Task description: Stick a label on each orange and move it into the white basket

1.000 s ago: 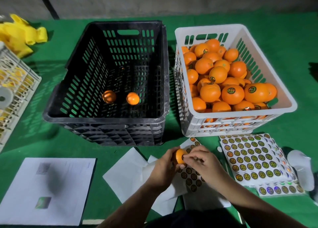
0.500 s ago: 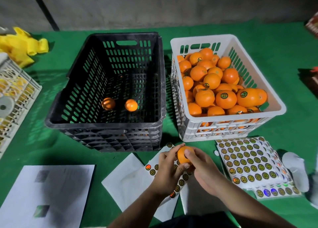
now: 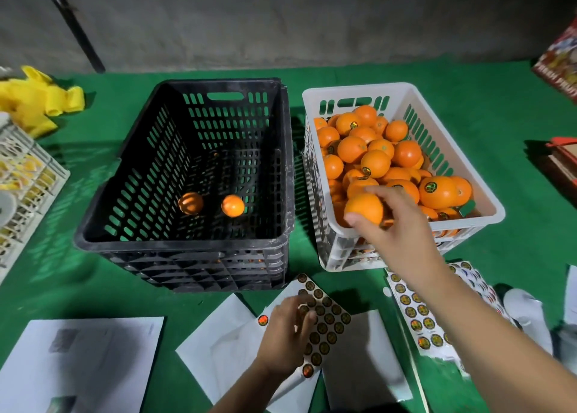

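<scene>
My right hand (image 3: 394,217) grips an orange (image 3: 364,208) just above the near-left corner of the white basket (image 3: 487,200), which holds several labelled oranges (image 3: 437,191). My left hand (image 3: 285,331) rests with loosely curled fingers on a label sheet (image 3: 327,319) on the green table in front of me; whether it pinches a label I cannot tell. The black crate (image 3: 187,241) to the left holds two oranges, one at the left (image 3: 190,203) and one beside it (image 3: 233,205).
More label sheets (image 3: 418,316) lie at the right under my forearm. White papers (image 3: 78,362) cover the near table. A white lattice crate (image 3: 28,178) and yellow gloves (image 3: 37,100) are at the far left, cardboard boxes (image 3: 559,63) at the far right.
My right hand has carried the orange from in front of me up over the white basket's near corner. My left hand let go of it and dropped onto the label sheet.
</scene>
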